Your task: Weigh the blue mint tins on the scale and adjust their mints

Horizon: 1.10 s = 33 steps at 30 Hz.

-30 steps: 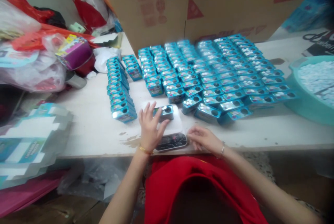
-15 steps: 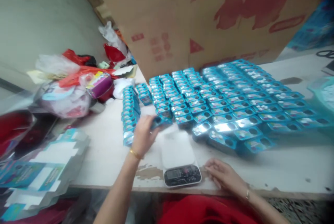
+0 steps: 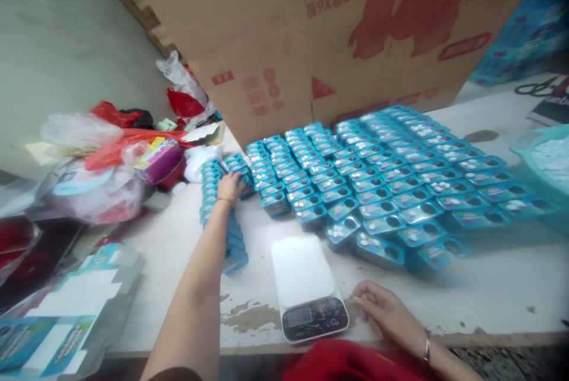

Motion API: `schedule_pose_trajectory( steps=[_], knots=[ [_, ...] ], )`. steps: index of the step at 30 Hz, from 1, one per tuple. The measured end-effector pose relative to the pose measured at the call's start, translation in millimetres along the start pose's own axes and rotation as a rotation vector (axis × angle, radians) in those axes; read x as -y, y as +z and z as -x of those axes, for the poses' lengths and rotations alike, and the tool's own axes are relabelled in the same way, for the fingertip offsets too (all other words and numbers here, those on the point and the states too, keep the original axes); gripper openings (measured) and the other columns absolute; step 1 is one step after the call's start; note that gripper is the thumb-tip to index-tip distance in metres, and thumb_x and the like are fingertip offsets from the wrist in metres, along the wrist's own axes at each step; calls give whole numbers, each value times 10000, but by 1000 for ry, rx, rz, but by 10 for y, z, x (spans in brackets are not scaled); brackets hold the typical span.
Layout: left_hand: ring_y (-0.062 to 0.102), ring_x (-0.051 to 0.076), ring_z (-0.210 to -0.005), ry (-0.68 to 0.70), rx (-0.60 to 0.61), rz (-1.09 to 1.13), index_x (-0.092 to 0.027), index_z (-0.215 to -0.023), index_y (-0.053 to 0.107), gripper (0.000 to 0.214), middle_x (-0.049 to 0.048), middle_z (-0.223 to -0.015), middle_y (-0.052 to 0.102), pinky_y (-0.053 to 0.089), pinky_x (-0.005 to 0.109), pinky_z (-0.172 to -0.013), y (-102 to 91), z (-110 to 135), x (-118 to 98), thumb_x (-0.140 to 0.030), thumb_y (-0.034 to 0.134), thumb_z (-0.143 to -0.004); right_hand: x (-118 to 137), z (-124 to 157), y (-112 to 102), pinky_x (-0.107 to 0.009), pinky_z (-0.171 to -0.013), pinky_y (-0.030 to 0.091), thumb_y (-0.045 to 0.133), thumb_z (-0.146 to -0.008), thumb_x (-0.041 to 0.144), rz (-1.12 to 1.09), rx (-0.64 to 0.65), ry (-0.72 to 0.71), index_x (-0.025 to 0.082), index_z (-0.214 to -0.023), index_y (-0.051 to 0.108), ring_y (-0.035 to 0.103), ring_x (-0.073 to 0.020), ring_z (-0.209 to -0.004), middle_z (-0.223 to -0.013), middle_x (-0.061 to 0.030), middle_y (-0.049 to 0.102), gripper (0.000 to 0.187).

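Note:
My left hand [image 3: 229,186] reaches to the near end of a short row of small blue boxes [image 3: 236,162]. Its fingers are closed around a blue box there, mostly covered by the hand. Beside my wrist runs another row of the same boxes [image 3: 208,191], partly behind my forearm. A white digital kitchen scale [image 3: 303,274] lies in front of me with its bare platform showing. Right of the scale, my right hand [image 3: 389,313] rests at the table's front edge, fingers loosely bent and apart, with nothing visible in them.
Many blue boxes with round dark openings [image 3: 382,194] stand in rows at centre and right, several with white tablets on top. Behind is a large cardboard carton [image 3: 275,31]. A turquoise basin [image 3: 533,159] sits right, flattened cartons [image 3: 66,316] and plastic bags [image 3: 102,185] left.
My left hand has carried a blue box away from beside the scale, leftward and farther back to the short row. My right hand stays by the scale. The view has shifted slightly.

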<state>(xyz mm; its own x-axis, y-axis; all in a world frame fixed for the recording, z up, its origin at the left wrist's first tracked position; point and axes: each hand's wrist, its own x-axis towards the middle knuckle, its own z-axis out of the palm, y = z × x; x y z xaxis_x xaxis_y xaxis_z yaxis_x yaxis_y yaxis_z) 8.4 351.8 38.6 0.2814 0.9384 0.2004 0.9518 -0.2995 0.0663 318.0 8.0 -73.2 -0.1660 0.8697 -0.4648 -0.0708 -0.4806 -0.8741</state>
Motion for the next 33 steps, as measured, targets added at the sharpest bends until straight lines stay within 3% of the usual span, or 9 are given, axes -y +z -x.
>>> schedule_pose_trajectory(
  steps=[5,9,12,14,18,22,28,31,33],
  knots=[
    [464,253,-1138,209,-21,43,-199,-1073,592,290,100,-1206,540,335,389,-990,-179,254,-418,-362,500,-851,36,18,7,-186,-356,193,567,-703,696,-2,-24,23,179,-801,501,337,-47,-331,-542,51,488,530],
    [443,295,-1153,429,24,-44,-248,-993,639,252,92,-1263,520,330,466,-967,-26,574,-850,-394,616,-788,41,25,3,-185,-352,209,568,-697,682,15,-32,13,177,-806,498,349,-50,-328,-555,44,508,522],
    [421,324,-1187,400,6,-94,-229,-909,645,141,113,-1273,514,324,505,-962,122,728,-1011,-313,618,-800,25,28,-4,-181,-353,226,571,-708,661,22,-32,-15,172,-805,499,366,-51,-334,-564,39,521,504],
    [426,314,-1193,391,-3,-97,-225,-865,636,85,106,-1248,532,314,510,-976,80,820,-1033,-284,585,-831,12,29,-7,-181,-348,232,575,-713,649,14,-34,-31,171,-807,502,378,-52,-332,-563,41,525,493],
    [547,253,-970,407,7,-120,-208,-830,605,188,98,-1026,592,400,430,-873,-367,1142,-1049,-337,487,-899,19,21,-8,-183,-327,253,616,-665,649,-19,-44,-17,168,-808,496,413,-68,-314,-543,43,536,516],
    [563,202,-814,450,102,-60,-201,-803,572,201,77,-935,580,432,327,-713,-756,1587,-1241,-339,468,-908,74,10,-22,-189,-313,266,671,-571,671,-46,-54,28,169,-807,485,431,-86,-301,-506,38,542,585],
    [576,208,-813,488,278,-30,-197,-866,550,57,63,-908,604,445,314,-681,-606,1914,-1662,-254,549,-859,112,44,-58,-174,-321,217,702,-565,666,-64,-66,19,160,-781,496,413,-65,-300,-508,29,554,588],
    [588,232,-848,475,249,12,-185,-927,547,138,71,-907,621,467,345,-729,-567,1913,-1686,-289,582,-843,86,64,-74,-173,-325,179,683,-602,680,-81,-96,-5,159,-704,490,383,-48,-302,-495,23,541,565],
    [594,239,-934,449,151,121,-181,-1030,535,261,83,-992,630,478,363,-808,-618,1924,-1597,-354,593,-843,65,80,-87,-176,-327,160,636,-654,697,-101,-120,-15,154,-659,491,349,-36,-309,-470,23,511,562]
  ],
)
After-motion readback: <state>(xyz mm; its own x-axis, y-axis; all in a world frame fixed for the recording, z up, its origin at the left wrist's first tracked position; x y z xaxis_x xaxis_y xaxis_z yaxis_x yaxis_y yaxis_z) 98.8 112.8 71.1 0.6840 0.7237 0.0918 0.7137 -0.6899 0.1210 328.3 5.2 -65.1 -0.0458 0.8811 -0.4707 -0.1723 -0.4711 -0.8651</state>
